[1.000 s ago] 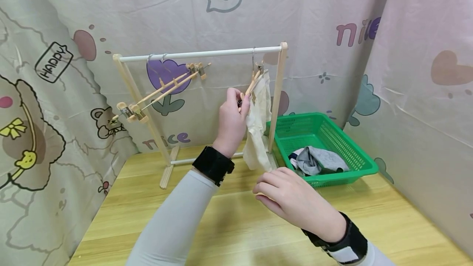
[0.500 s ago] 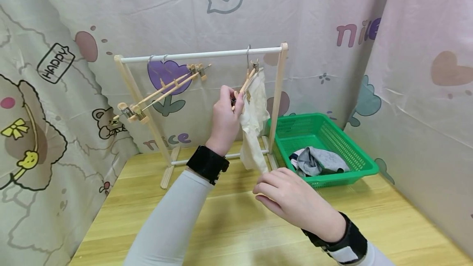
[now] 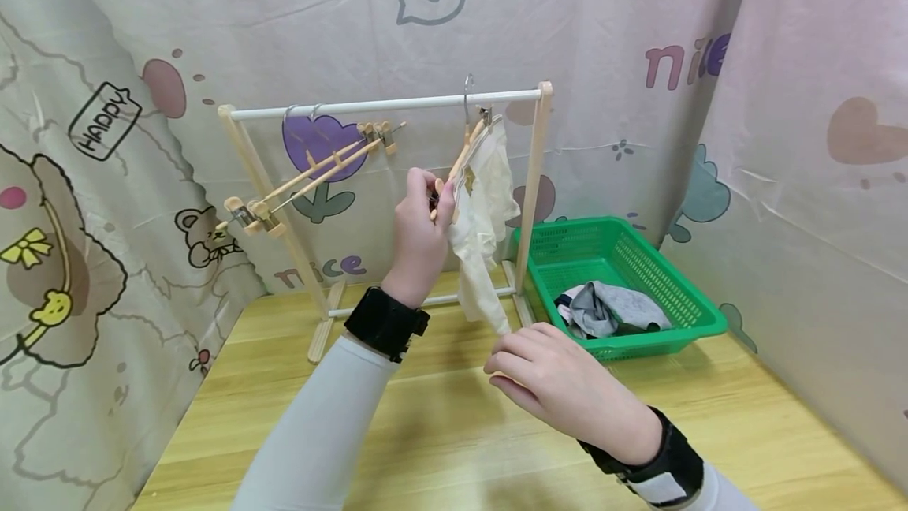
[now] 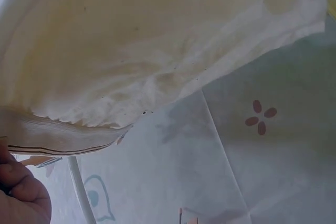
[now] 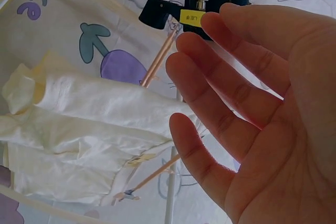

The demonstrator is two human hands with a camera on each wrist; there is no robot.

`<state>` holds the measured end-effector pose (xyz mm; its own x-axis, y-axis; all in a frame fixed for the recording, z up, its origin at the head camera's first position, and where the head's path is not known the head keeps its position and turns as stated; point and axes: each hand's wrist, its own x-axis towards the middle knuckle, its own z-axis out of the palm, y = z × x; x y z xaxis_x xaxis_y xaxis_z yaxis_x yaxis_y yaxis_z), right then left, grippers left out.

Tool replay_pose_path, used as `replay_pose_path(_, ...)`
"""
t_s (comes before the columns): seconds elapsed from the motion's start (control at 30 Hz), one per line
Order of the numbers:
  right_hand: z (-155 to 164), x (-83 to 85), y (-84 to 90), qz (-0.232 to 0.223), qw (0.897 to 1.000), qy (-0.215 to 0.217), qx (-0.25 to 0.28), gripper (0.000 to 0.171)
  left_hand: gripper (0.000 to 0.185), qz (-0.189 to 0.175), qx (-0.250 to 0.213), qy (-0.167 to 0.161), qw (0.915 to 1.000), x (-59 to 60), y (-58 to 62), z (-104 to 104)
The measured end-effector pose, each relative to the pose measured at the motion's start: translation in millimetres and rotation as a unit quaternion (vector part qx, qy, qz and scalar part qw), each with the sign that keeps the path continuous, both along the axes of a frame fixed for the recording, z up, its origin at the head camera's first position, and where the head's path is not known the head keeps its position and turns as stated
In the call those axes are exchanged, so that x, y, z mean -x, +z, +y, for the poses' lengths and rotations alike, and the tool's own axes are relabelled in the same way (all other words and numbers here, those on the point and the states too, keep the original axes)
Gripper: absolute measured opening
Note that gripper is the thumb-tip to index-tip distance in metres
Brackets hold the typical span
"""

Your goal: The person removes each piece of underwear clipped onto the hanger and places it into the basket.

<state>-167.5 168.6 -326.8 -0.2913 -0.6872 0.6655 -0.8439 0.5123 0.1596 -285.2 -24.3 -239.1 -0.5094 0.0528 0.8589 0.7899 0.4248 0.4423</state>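
Observation:
My left hand pinches the near clip end of a wooden clip hanger. Clipped along that hanger hang cream pants, with a waistband that shows thin dark stripes in the left wrist view. The hanger's metal hook rises a little above the white rod of a small wooden rack. Low at the right, my right hand hovers over the table, its fingers loosely bent around nothing. Its fingertips overlap the bottom of one pant leg in the head view; the right wrist view shows the palm bare.
Two bare clip hangers hang at the rod's left part. Right of the rack post stands a green basket with crumpled grey clothing. A patterned curtain closes off the back and sides of the wooden table.
The left hand has moved left along the rack with the hanger and pants. The hook has also risen, now peeking over the rod. The right hand has stayed in place.

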Motion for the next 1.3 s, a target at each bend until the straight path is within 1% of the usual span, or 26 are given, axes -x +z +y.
replay_pose_path(0.1,-1,-0.2,-0.1,-0.002,1.0,0.002,0.0,0.005,0.018,0.011,-0.003,0.003,0.9999,-3.0,-1.6,-4)
replay_pose_path(0.23,-1,-0.3,-0.9,-0.003,1.0,0.004,-0.002,0.004,0.018,0.024,-0.005,0.008,0.9997,-6.2,-3.4,-10)
replay_pose_path(0.27,-1,-0.3,-1.2,-0.003,1.0,0.003,-0.003,0.007,0.018,0.027,-0.006,0.009,0.9996,-6.6,-4.0,-11)
replay_pose_path(0.37,-2,-0.2,-1.5,-0.001,1.0,0.002,-0.005,0.006,0.018,0.033,-0.01,0.01,0.9994,-9.2,-5.2,-15)
replay_pose_path(0.47,-2,0.0,-1.7,0.001,1.0,0.002,-0.005,0.009,0.017,0.037,-0.013,0.006,0.9992,-12.7,-6.1,-18)
replay_pose_path(0.5,-2,0.1,-1.6,0.001,1.0,0.002,-0.005,0.006,0.017,0.038,-0.012,0.005,0.9992,-14.3,-6.2,-19)
replay_pose_path(0.6,-3,0.1,-2.0,0.0,1.0,0.001,-0.005,0.017,0.016,0.04,-0.01,-0.002,0.9991,-17.6,-7.2,-20)
replay_pose_path(0.7,-3,-0.1,-2.0,-0.003,1.0,0.0,-0.006,0.018,0.016,0.04,-0.009,-0.006,0.9991,-20.1,-9.4,-20)
replay_pose_path(0.77,-3,-0.2,-1.9,-0.003,1.0,-0.001,-0.007,0.025,0.016,0.041,-0.01,-0.008,0.9991,-21.5,-11.6,-20)
replay_pose_path(0.93,-3,0.0,-1.2,0.001,1.0,0.0,-0.006,0.027,0.015,0.039,-0.015,-0.008,0.9991,-25.6,-19.0,-22)
replay_pose_path(0.97,-3,0.0,-1.2,0.002,1.0,-0.001,-0.006,0.027,0.015,0.038,-0.017,-0.008,0.9991,-26.5,-20.6,-23)
replay_pose_path(1.07,-3,-0.4,-1.3,0.001,1.0,-0.003,-0.007,0.016,0.015,0.042,-0.025,-0.003,0.9988,-29.0,-25.6,-26)
replay_pose_path(1.17,-2,-1.0,-1.7,-0.001,1.0,-0.007,-0.01,0.006,0.013,0.047,-0.034,-0.006,0.9983,-31.8,-30.5,-29)
replay_pose_path(1.3,-2,-1.6,-1.5,-0.007,1.0,-0.011,-0.011,0.012,0.012,0.053,-0.043,-0.008,0.9976,-35.4,-36.7,-33)
